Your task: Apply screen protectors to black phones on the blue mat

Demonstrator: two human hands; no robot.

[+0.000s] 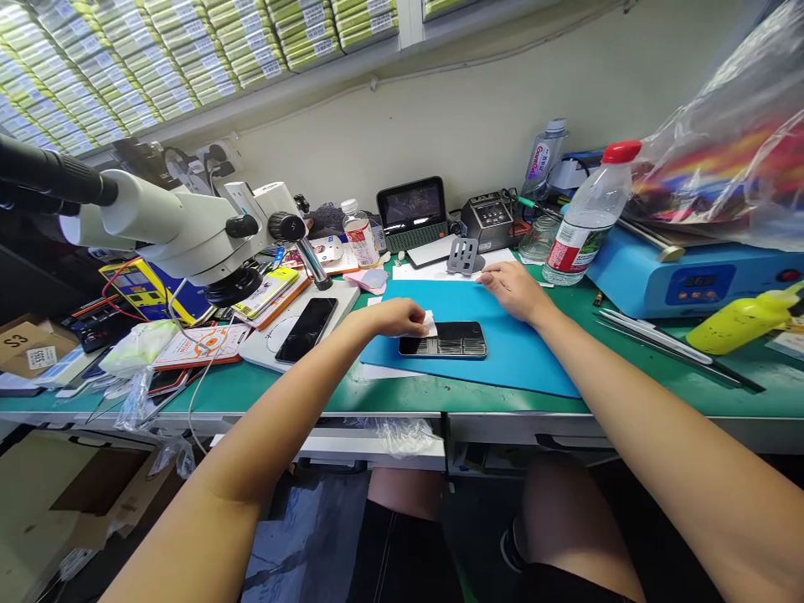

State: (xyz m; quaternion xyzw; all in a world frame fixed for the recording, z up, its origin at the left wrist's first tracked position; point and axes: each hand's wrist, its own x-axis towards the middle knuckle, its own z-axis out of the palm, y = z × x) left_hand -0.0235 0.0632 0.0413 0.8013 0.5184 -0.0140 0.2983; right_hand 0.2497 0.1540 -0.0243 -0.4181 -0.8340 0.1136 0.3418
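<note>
A black phone (461, 339) lies screen up on a blue mat (531, 362), light streaks reflected across its glass. My left hand (402, 318) is closed on a small white wipe (430, 325), pressed to the left end of the phone's screen. Beyond the phone and to its right, my right hand (513, 289) rests at the mat's far edge, fingers loosely apart and nothing seen in them. Just past those fingertips stands a grey slotted phone stand (463, 255). Another black phone (307, 329) lies on the white microscope base (270, 345) at left.
A microscope (188, 230) reaches in from the left over books and clutter. Behind the mat are a small screen device (411, 209) and a black control box (488, 219). At right stand a red-capped bottle (584, 226), a blue machine (684, 268), tweezers (666, 342) and a yellow squeeze bottle (734, 322).
</note>
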